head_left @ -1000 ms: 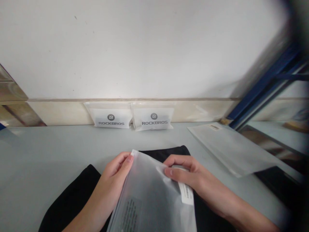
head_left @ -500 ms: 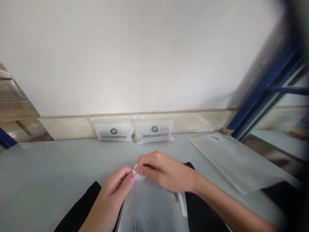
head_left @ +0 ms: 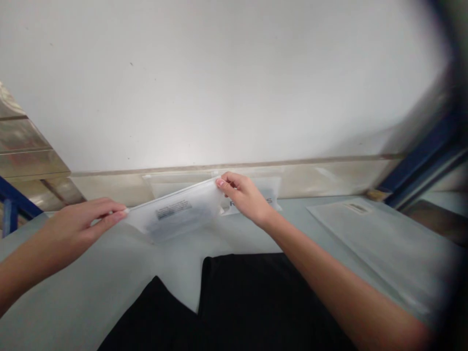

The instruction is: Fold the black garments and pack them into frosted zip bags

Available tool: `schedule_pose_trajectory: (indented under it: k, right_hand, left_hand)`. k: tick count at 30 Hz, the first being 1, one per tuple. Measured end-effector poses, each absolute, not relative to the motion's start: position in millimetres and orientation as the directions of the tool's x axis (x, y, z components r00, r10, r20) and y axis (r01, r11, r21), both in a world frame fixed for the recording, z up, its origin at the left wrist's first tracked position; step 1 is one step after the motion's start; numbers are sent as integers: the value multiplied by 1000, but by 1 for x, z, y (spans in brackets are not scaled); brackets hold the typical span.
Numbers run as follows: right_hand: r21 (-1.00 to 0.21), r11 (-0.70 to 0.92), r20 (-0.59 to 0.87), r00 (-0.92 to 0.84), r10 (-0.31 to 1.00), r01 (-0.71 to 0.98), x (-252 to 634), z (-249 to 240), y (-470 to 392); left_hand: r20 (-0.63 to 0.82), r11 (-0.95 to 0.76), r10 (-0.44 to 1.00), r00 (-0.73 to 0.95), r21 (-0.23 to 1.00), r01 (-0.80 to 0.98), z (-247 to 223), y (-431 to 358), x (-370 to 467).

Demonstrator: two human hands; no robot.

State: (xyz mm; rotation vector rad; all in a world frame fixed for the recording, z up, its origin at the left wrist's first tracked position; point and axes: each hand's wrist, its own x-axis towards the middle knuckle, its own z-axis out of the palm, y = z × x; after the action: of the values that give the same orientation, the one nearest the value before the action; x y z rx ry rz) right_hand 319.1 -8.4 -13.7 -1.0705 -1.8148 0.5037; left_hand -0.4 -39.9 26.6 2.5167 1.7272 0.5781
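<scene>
The frosted plastic bag [head_left: 186, 212] is held near the back edge of the tabletop [head_left: 66, 302], in front of two upright packets, the left packet [head_left: 166, 187] and the right packet [head_left: 272, 192], which lean at the wall strip. The left hand [head_left: 78, 229] pinches one end of the bag's top edge with thumb and fingers nearly closed. The right hand [head_left: 243, 192] grips the other end between thumb and forefinger, its other fingers curled in.

To do this holding well, I think both pinches should stay at the very corners, with an even and gentle pull, so that the edge remains straight and the thin film does not wrinkle. This edge slopes, higher at the right hand. Whether the bottom of the bag touches the tabletop, I cannot tell surely.

The bag is milky and half-clear, with a block of small print and some darker content showing through. Black cloth [head_left: 248, 302], matt and soft, lies along the front edge of the tabletop, with a deep notch. Towards the right edge lies a flat translucent sleeve [head_left: 380, 243], smooth, with a small label [head_left: 356, 208].
</scene>
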Motion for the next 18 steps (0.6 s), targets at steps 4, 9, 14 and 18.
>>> schedule_pose_trajectory:
  k: [4, 9, 14, 18]
  right_hand:
    - [-757, 422, 431, -104, 896, 500, 310, -30, 2]
    - [-758, 298, 341, -37, 939, 580, 311, -26, 6]
    - [-752, 240, 252, -69, 965, 614, 335, -23, -15]
    - [-669, 262, 163, -207, 965, 695, 380, -37, -73]
  left_hand:
    - [341, -317, 907, 247, 169, 933, 23, -15, 22]
    - [394, -279, 903, 171, 237, 931, 6, 14, 35]
    - [540, -242, 839, 69, 256, 936, 5, 0, 52]
    - [491, -626, 741, 458, 259, 735, 0, -69, 97]
